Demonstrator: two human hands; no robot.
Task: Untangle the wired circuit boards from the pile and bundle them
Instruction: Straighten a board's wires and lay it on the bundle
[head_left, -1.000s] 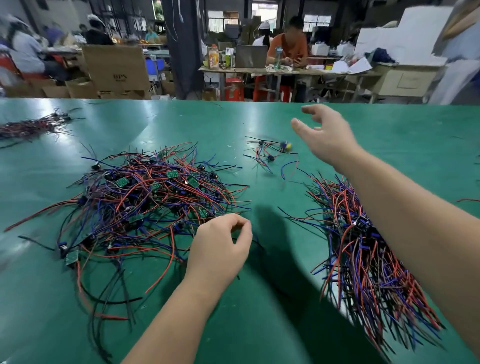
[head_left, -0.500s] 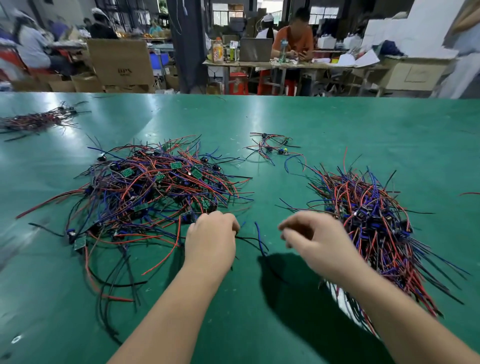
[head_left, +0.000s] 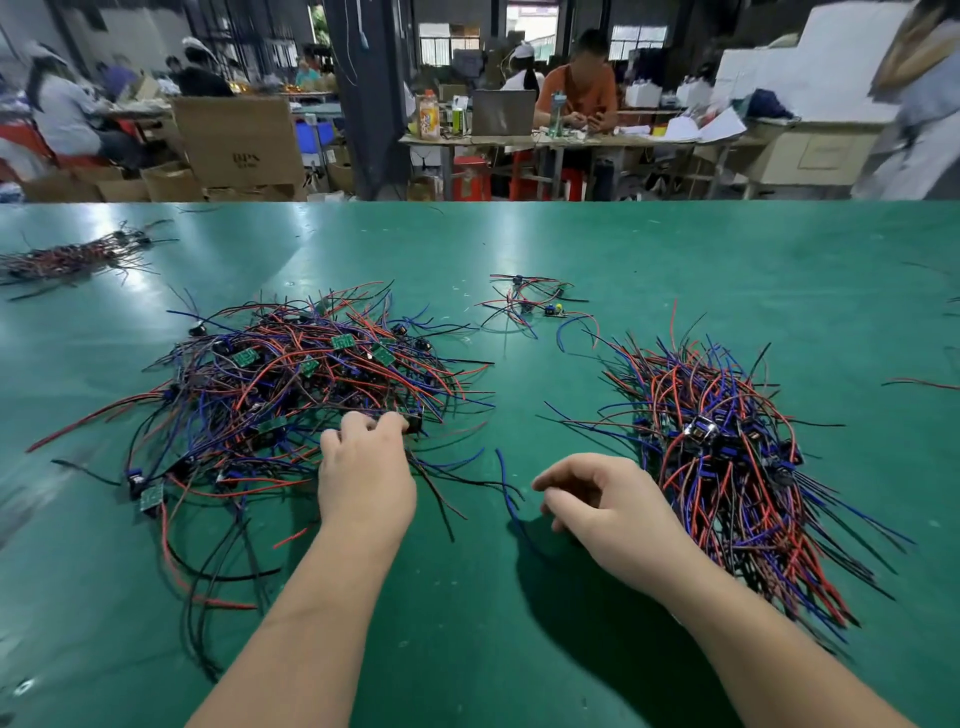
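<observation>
A tangled pile of wired circuit boards (head_left: 291, 384), with small green boards and red, blue and black wires, lies on the left half of the green table (head_left: 675, 260). My left hand (head_left: 363, 478) reaches into the pile's near edge, and its curled fingers grip a dark wired board there (head_left: 413, 423). To the right lies a bundle of boards (head_left: 727, 457) whose wires mostly trail toward me. My right hand (head_left: 602, 504) hovers between the two heaps with loosely curled fingers. It holds nothing I can see and is next to a loose blue wire (head_left: 506, 488).
A small cluster of wired boards (head_left: 530, 301) lies beyond the gap between the heaps. Another bundle (head_left: 72, 257) sits far left. A stray red wire (head_left: 924, 384) lies at the right edge. Beyond the table, people work at desks among cardboard boxes.
My right hand came back from the far small cluster to the near table between the heaps. My left hand moved forward into the pile's edge and closed on a board.
</observation>
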